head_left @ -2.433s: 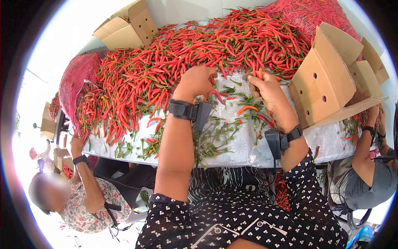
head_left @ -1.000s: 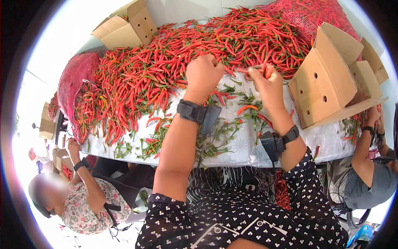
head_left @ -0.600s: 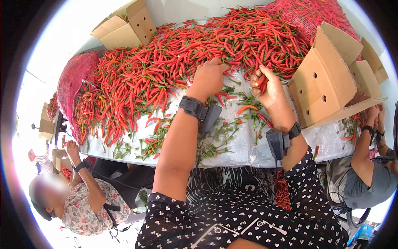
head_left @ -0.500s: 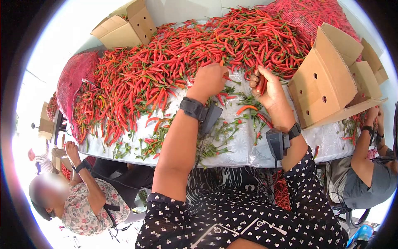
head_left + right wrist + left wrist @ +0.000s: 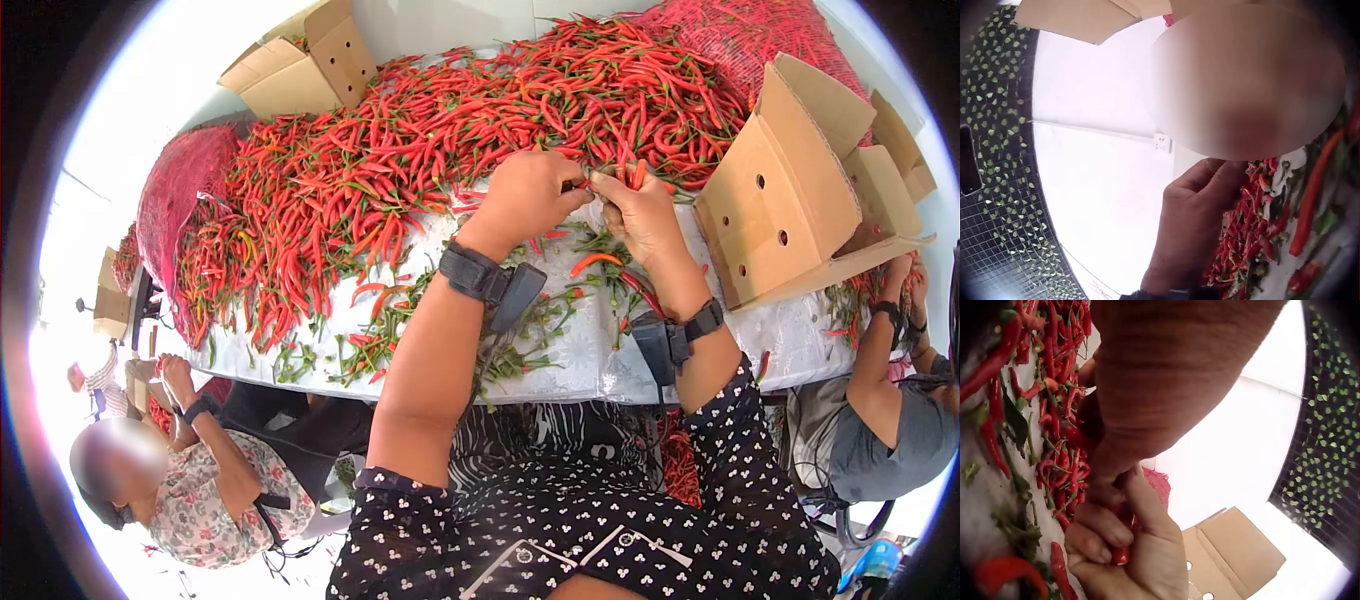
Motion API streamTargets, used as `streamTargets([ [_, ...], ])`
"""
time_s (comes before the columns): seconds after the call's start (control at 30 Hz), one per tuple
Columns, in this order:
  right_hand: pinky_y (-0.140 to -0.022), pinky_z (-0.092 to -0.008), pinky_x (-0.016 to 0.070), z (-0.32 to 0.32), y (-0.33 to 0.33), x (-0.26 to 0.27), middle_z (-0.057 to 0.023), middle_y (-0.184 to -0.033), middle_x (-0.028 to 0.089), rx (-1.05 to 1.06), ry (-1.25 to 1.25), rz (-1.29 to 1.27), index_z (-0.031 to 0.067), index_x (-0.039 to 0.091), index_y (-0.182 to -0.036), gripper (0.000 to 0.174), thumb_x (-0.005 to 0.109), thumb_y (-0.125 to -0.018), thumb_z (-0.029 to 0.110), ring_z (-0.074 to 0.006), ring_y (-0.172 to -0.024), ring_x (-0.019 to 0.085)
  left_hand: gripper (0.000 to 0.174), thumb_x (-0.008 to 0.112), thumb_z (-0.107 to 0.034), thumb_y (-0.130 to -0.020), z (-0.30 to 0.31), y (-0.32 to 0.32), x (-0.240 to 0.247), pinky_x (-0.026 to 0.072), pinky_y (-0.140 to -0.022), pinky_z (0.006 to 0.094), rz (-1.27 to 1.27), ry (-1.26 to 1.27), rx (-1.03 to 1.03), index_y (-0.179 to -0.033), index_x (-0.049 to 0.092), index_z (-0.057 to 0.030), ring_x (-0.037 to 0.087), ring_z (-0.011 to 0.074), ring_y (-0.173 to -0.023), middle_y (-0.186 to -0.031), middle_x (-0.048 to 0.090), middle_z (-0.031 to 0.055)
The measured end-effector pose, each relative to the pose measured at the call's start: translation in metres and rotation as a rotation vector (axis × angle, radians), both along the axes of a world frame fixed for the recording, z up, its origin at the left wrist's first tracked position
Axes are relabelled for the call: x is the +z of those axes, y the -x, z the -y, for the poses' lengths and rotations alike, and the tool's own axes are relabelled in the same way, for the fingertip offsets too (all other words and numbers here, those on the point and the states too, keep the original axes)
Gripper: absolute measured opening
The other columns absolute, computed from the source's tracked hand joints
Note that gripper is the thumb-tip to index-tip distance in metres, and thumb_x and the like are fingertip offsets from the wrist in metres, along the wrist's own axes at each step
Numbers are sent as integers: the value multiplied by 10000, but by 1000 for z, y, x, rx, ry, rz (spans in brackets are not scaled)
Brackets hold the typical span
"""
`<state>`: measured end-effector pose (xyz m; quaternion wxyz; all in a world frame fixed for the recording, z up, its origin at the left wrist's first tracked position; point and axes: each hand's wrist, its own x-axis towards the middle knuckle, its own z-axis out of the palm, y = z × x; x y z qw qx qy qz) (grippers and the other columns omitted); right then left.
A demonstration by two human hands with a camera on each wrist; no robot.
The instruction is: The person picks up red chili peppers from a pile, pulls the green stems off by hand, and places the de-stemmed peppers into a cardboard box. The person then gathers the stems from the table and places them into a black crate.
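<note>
My left hand (image 5: 528, 200) and right hand (image 5: 648, 220) meet fingertip to thumb at the near edge of a heap of red chili peppers (image 5: 440, 130). The right hand grips chili peppers; orange-red ends (image 5: 638, 175) poke up past its fingers, and in the left wrist view a red chili (image 5: 1120, 555) shows in its curled fingers. The left hand's thumb and fingers pinch at the meeting point, and a red chili (image 5: 1076, 435) shows beneath that hand. Its fingertips are partly hidden. Much of the right hand is blurred in the right wrist view.
Green stems (image 5: 520, 325) and loose chilies lie on the silvery tablecloth (image 5: 590, 350). A cardboard box (image 5: 775, 210) stands at right, another (image 5: 318, 70) at back left. Red mesh sacks (image 5: 185, 215) flank the heap. One person sits at left (image 5: 220, 480), another at right (image 5: 890, 430).
My left hand has moved right from the heap's edge to meet the right hand. The right hand, earlier turned with curled fingers showing, has rotated so its thumb points toward the left hand.
</note>
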<state>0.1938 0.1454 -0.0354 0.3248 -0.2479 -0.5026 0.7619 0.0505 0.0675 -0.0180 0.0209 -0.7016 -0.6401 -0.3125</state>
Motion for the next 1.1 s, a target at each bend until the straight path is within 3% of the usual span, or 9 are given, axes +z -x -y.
streamTargets([
  [0.17,-374,-212,242,-1,1,0,42,-562,455,-58,-97,64,64,561,-765,114,657,-770,126,-41,-405,349,132,663,-162,-702,0,-2,1,468,-600,358,16,-113,-24,-755,631,-45,582,286,-658,-739,604,103],
  [0.3,-380,-207,242,-15,-5,-6,25,-597,485,-43,66,-64,67,566,-765,106,641,-793,136,-46,-422,368,170,655,-221,-711,3,3,1,466,-628,389,123,-88,-30,-770,648,-62,589,298,-701,-746,608,93],
  [0.37,-381,-203,245,-23,-8,-8,21,-611,495,-41,117,-126,69,569,-767,105,638,-802,141,-48,-430,377,151,629,-186,-723,1,9,-2,466,-645,375,244,-76,-85,-789,651,-53,591,297,-700,-754,613,111],
  [0.6,-392,-198,279,-28,-7,-13,15,-642,518,4,294,-191,80,571,-783,97,637,-813,144,-53,-451,393,124,598,-158,-733,4,2,6,465,-618,379,310,41,-76,-766,648,-49,592,302,-653,-695,605,125],
  [0.7,-394,-200,274,-20,-4,-11,17,-637,513,-37,245,-180,79,564,-784,92,633,-813,132,-53,-453,390,129,602,-170,-720,4,2,5,467,-601,383,191,22,17,-732,642,-47,593,303,-635,-684,608,121],
  [0.77,-400,-206,272,-14,-2,-7,23,-629,500,-78,17,-213,65,559,-786,86,622,-815,115,-44,-464,386,154,607,-189,-704,2,4,4,467,-588,390,237,-70,113,-688,627,-38,588,312,-615,-645,598,124],
  [0.9,-412,-203,274,1,0,2,27,-622,487,-161,-185,-128,48,556,-792,76,605,-818,99,-34,-474,383,163,619,-173,-708,2,3,7,452,-559,359,235,-75,194,-682,613,-11,574,269,-575,-625,585,135],
  [0.97,-427,-203,284,5,1,2,23,-620,484,-218,-484,-103,38,558,-801,68,596,-820,90,-29,-489,389,174,613,-187,-700,0,5,6,451,-556,372,144,-21,403,-659,614,-18,575,281,-571,-590,572,134],
  [1.1,-437,-206,295,7,-3,9,15,-615,490,-162,-327,-167,46,551,-793,68,587,-823,96,-44,-489,399,136,604,-181,-686,5,23,5,466,-583,419,153,55,577,-652,625,-52,577,329,-603,-619,575,136],
])
